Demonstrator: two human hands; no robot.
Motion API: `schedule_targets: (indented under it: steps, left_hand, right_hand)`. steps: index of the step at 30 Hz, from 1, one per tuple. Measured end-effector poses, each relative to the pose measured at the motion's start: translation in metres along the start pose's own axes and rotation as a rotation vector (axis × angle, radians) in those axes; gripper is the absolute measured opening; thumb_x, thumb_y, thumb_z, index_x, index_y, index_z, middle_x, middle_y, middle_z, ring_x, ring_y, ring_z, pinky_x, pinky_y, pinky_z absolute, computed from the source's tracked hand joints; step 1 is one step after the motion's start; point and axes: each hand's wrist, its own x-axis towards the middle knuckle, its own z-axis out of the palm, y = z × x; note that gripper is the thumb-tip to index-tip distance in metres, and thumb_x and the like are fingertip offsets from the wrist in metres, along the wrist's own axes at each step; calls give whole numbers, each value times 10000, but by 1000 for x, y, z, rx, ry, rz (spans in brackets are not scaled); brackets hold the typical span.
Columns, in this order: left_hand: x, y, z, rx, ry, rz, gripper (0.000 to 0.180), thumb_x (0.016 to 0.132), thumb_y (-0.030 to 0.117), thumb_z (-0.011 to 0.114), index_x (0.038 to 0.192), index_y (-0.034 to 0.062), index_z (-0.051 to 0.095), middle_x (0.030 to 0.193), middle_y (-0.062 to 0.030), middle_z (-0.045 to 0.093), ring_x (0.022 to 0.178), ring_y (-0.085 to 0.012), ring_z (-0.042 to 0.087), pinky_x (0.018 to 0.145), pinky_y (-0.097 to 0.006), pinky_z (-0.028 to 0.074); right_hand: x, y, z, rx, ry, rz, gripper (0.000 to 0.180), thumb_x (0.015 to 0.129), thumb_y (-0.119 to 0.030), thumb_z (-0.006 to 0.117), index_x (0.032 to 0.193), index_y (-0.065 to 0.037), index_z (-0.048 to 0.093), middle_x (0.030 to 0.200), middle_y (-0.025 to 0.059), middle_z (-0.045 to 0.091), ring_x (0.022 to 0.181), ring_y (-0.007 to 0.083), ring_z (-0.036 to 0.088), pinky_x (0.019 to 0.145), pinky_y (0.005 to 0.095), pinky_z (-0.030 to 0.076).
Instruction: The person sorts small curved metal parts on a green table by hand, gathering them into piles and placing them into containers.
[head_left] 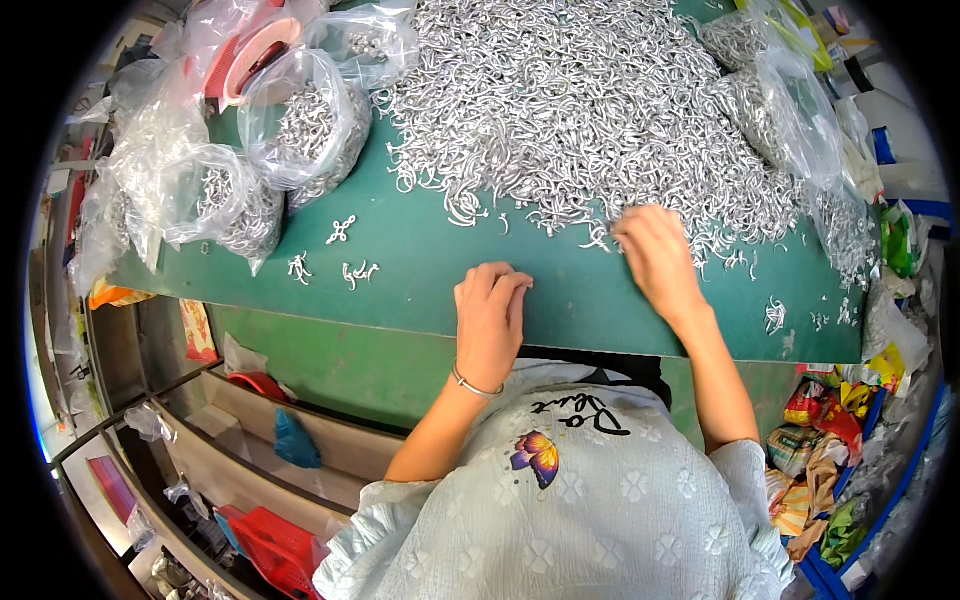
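Note:
A big heap of small silver metal hooks (590,110) covers the far part of a green table (420,275). My right hand (655,255) lies at the heap's near edge, its fingertips among the hooks. Nearer the table's front edge rests my left hand (492,320), fingers curled with the tips pinched together; whether it holds a hook is hidden. A thin bracelet circles that wrist. A few small bunches of hooks (345,255) lie loose on the green surface to the left of my left hand.
Clear plastic bags filled with hooks (310,125) stand at the table's left, and more bags (790,120) at the right. A pink tape roll (255,55) sits at the back left. Red bins (275,545) and cardboard lie on the floor left; coloured wrappers (830,450) are piled right.

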Motion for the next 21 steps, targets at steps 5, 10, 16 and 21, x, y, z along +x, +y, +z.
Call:
schedule_targets:
  steps: [5,10,16,21]
  left_hand:
    - [2,4,10,-87,-38,16,152,833,-1,648,971,63,638,941,-66,590,895,-260,555,792,-361,384]
    - [7,11,16,-74,-49,34,189,835,4,647,1015,58,637,939,-63,599,886,-250,559,791,-359,381]
    - [11,13,22,-12,-25,31,236,837,-4,643,1065,56,637,958,-67,610,885,-251,560,793,-358,378]
    - [8,8,22,-8,-16,38,222,838,0,644,1054,50,643,967,-68,608,880,-254,556,791,-364,377]
  right_hand:
    - [-13,-1,-21,208,81,432,133,837,24,676,955,-11,625,831,80,619,690,172,563,645,296,462]
    - [-12,-17,-23,-204,9,316,238,783,-79,726,999,-62,627,1032,71,583,948,266,525,798,396,399]
    - [-3,-31,7,-82,8,141,319,783,-107,728,1077,-56,615,1069,93,580,980,275,532,852,406,386]
    - [-23,-14,-4,-93,46,173,169,814,-56,689,970,-52,625,972,76,609,924,256,557,842,385,377]
